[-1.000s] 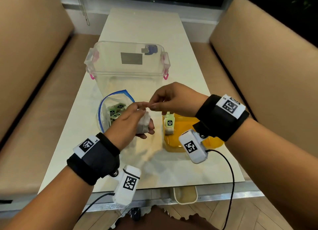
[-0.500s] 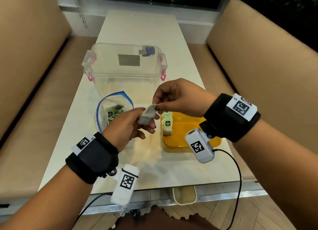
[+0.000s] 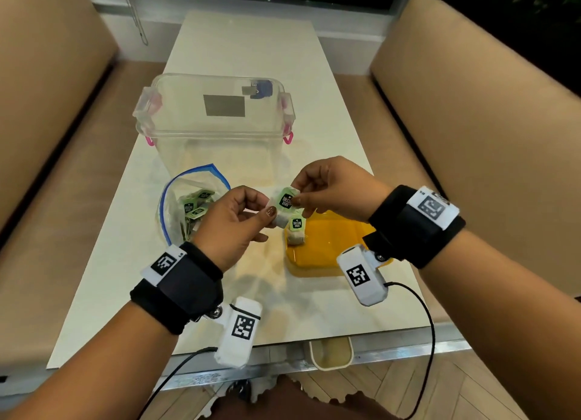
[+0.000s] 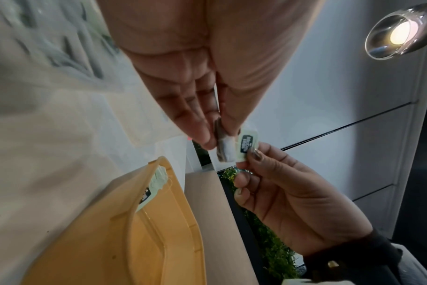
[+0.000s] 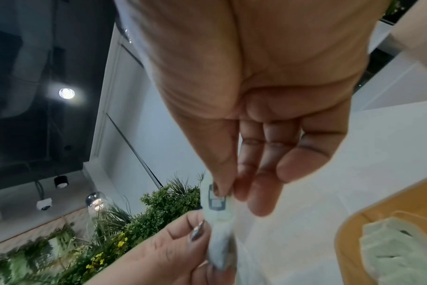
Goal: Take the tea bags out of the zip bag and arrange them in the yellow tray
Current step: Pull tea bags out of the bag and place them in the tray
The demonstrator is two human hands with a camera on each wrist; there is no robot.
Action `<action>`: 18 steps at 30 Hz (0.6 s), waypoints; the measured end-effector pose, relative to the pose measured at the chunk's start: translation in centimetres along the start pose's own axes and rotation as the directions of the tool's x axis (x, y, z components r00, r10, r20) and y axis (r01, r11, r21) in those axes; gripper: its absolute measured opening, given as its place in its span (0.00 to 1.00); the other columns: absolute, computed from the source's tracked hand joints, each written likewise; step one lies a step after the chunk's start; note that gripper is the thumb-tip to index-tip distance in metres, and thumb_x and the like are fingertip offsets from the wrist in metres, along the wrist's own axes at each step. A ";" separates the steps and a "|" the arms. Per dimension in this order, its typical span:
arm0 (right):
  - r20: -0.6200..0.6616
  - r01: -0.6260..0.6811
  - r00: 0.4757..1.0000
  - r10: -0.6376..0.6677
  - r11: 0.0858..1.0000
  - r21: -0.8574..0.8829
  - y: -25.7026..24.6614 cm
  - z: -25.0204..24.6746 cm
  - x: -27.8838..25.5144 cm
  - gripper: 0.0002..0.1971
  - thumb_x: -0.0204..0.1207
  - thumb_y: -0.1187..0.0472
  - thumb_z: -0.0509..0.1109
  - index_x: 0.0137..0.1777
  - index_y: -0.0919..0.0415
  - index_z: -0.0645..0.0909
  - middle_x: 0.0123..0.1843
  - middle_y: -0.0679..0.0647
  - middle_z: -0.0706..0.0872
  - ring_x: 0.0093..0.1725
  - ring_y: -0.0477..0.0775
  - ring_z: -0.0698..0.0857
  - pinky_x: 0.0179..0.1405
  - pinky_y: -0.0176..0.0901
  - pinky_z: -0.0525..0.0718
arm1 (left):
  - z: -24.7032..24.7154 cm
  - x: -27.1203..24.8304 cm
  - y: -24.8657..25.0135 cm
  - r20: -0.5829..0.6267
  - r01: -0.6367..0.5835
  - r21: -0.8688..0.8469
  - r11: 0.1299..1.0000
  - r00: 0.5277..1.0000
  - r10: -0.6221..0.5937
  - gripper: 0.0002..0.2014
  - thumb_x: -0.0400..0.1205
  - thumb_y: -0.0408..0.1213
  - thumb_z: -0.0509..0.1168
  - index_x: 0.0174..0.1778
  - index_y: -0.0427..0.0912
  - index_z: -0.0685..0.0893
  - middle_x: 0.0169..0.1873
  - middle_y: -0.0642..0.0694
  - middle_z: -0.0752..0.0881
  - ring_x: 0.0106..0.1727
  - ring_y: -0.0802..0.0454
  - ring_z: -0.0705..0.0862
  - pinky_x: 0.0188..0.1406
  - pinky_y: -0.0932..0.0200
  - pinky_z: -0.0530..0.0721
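Above the table, between the zip bag and the tray, my left hand (image 3: 267,207) pinches a white tea bag (image 3: 280,216) by its pouch. My right hand (image 3: 297,196) pinches that bag's green tag (image 3: 285,199). The left wrist view shows the pouch (image 4: 224,149) between my left fingertips and the tag (image 4: 247,144) under my right thumb. The yellow tray (image 3: 330,250) lies just right of the hands, with tea bags (image 3: 297,231) standing in its far left corner. The clear zip bag (image 3: 176,218) with a blue seal lies open at the left and holds several tea bags (image 3: 195,204).
A clear plastic storage box (image 3: 217,117) with pink latches stands behind the zip bag and tray. The narrow white table (image 3: 245,42) runs away from me between two tan benches (image 3: 471,111). Cables hang from both wrist cameras over the table's near edge.
Both hands carried the tea bag from beside the zip bag to the right, toward the tray. The bag turned so its green tag faces up, and my right hand now pinches the tag.
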State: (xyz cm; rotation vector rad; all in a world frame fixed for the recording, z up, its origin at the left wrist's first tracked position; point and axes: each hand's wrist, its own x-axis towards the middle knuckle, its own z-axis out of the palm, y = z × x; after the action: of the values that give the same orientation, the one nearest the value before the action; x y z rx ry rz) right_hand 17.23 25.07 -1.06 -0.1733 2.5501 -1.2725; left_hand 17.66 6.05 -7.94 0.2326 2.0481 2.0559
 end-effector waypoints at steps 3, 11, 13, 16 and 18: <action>-0.063 0.031 0.997 -0.035 0.998 -0.063 0.6 -0.2 0.3 0.03 0.74 0.66 0.75 0.47 0.64 0.86 0.32 0.50 0.88 0.29 0.42 0.86 0.28 0.26 0.79 | 0.4 0.4 -0.7 0.012 0.021 -0.001 1.000 1.000 -0.021 0.09 0.76 0.24 0.70 0.45 0.39 0.79 0.40 0.43 0.85 0.41 0.48 0.87 0.34 0.60 0.87; -0.046 -0.047 0.998 0.034 0.943 -0.329 2.4 -0.8 1.3 0.03 0.75 0.62 0.74 0.46 0.60 0.87 0.29 0.43 0.85 0.27 0.39 0.83 0.32 0.31 0.82 | 1.5 0.9 -3.5 -0.057 0.087 0.174 0.981 0.995 -0.078 0.09 0.77 0.28 0.72 0.50 0.40 0.80 0.41 0.45 0.83 0.37 0.48 0.83 0.36 0.57 0.86; 0.005 -0.091 0.995 0.103 0.899 -0.428 3.0 -0.9 1.8 0.03 0.76 0.62 0.73 0.46 0.60 0.87 0.29 0.44 0.84 0.27 0.41 0.83 0.31 0.31 0.80 | 1.6 0.9 -4.1 -0.085 0.098 0.258 0.961 0.993 -0.079 0.08 0.78 0.32 0.70 0.52 0.39 0.81 0.40 0.46 0.84 0.37 0.48 0.84 0.35 0.56 0.86; 0.087 -0.144 0.972 0.220 0.842 -0.520 4.1 -0.3 2.7 0.03 0.76 0.63 0.72 0.46 0.63 0.86 0.34 0.51 0.87 0.28 0.43 0.84 0.36 0.36 0.83 | 1.7 0.7 -4.6 -0.106 0.105 0.352 0.930 0.992 -0.072 0.08 0.79 0.35 0.70 0.51 0.41 0.81 0.39 0.47 0.85 0.33 0.51 0.84 0.35 0.54 0.87; 0.128 -0.163 0.954 0.271 0.828 -0.537 4.8 0.4 3.4 0.05 0.76 0.64 0.72 0.48 0.65 0.86 0.39 0.55 0.90 0.29 0.45 0.86 0.39 0.38 0.84 | 1.9 0.6 -4.8 -0.106 0.128 0.366 0.922 0.990 -0.095 0.08 0.78 0.35 0.70 0.52 0.40 0.81 0.39 0.45 0.85 0.31 0.52 0.85 0.35 0.54 0.87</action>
State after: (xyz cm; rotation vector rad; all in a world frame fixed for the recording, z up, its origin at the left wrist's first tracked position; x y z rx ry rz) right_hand 14.18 26.88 -5.78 -0.1050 2.5824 -0.4287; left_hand 17.79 8.05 -12.72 0.0867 2.4336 1.6230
